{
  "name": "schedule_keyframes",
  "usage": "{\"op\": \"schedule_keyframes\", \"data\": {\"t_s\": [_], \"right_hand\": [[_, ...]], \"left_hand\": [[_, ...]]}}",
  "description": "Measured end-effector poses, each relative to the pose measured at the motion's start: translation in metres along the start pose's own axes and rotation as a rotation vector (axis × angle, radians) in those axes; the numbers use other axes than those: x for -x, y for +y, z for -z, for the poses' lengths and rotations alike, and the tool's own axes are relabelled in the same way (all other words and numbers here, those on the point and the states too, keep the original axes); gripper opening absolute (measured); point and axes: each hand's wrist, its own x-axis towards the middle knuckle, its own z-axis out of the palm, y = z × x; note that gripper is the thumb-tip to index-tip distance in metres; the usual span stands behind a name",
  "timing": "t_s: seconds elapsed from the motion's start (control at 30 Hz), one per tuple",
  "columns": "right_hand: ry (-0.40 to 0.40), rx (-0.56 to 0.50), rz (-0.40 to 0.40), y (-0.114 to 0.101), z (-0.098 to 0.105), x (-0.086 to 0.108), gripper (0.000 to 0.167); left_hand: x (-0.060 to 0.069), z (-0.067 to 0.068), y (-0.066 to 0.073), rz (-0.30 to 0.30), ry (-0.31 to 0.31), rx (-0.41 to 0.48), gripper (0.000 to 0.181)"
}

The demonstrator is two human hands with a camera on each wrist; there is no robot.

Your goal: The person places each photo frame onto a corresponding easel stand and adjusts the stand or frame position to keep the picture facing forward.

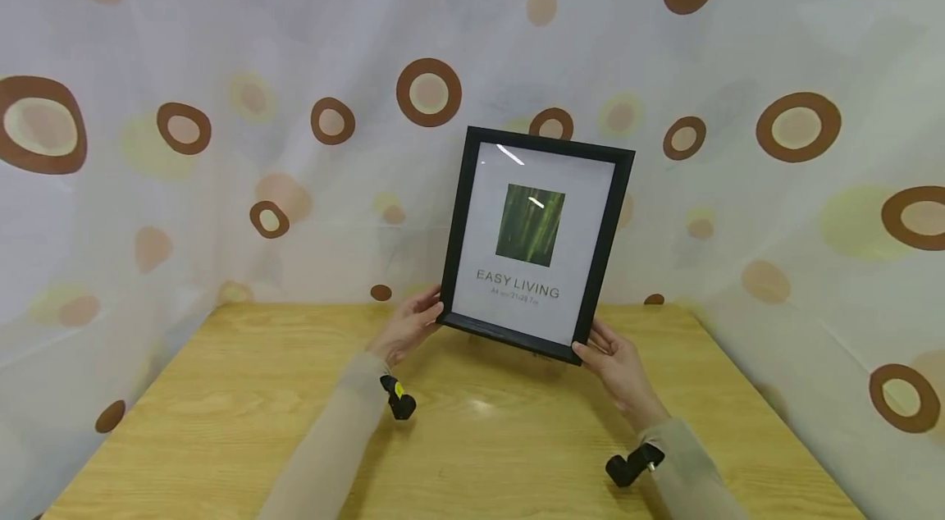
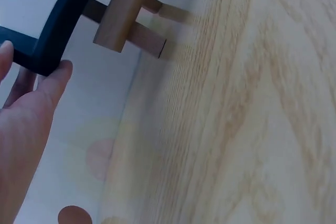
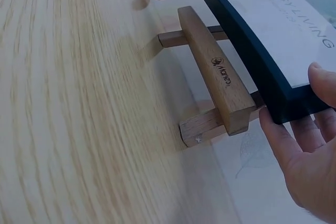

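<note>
Both hands hold a black picture frame (image 1: 483,257) that leans to the right in the head view. Behind its clear front is a white sheet with a green picture and the words "EASY LIVING". The left hand (image 1: 409,327) grips the lower left corner, thumb in front and fingers behind. At the lower right corner, the right hand (image 1: 620,372) pinches the edge in the same way. Close behind the frame's bottom edge stands a wooden stand (image 3: 215,72) with a crossbar and two feet. The frame hides most of it from the head view; whether they touch, I cannot tell.
A light wood-grain table (image 1: 472,454) lies below the hands. White cloth (image 1: 332,11) with brown and beige spots hangs behind it and along both sides. Small black devices are strapped to the left wrist (image 1: 399,399) and the right wrist (image 1: 633,465).
</note>
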Motion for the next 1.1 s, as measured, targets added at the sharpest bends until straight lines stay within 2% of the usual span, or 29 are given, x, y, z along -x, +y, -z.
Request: {"op": "schedule_keyframes", "data": {"t_s": [0.23, 0.37, 0.63, 0.93, 1.1], "right_hand": [[0.025, 0.011, 0.010, 0.001, 0.000, -0.005, 0.068], [0.040, 0.001, 0.013, 0.006, 0.002, -0.005, 0.068], [0.014, -0.004, 0.017, 0.013, 0.006, -0.007, 0.069], [0.005, 0.057, 0.000, 0.014, 0.014, -0.013, 0.071], [-0.023, 0.092, -0.028, 0.016, 0.017, -0.018, 0.063]], "left_hand": [[-0.012, -0.008, -0.007, -0.045, 0.042, 0.068, 0.049], [-0.014, -0.012, -0.014, -0.047, 0.061, 0.116, 0.046], [-0.018, -0.016, -0.024, -0.065, 0.087, 0.156, 0.047], [-0.019, -0.015, -0.026, 0.028, 0.068, 0.204, 0.051], [-0.018, -0.012, -0.025, 0.051, 0.052, 0.205, 0.051]]}}
